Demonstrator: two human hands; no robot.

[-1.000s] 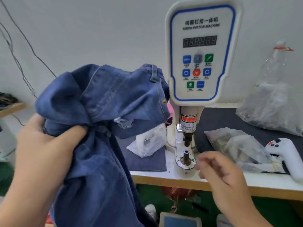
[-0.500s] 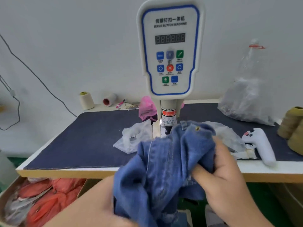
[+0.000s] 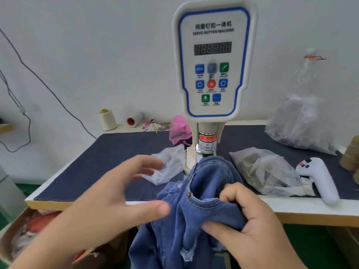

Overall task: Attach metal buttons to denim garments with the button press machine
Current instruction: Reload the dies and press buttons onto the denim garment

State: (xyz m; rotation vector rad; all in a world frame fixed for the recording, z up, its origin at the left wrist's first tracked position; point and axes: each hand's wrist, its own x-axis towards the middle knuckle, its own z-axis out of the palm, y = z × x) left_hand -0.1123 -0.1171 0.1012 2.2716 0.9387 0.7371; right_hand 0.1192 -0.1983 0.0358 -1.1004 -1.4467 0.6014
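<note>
my right hand pinches the soft, floppy blue denim garment at lower centre, under the white button press machine, my left hand open beside it; i'd grip the stiffer waistband.

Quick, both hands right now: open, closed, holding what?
Left hand: open, fingers spread, holding nothing.
Right hand: closed, gripping the denim garment.

Bunched blue denim garment (riveted) under white button press machine.
</note>
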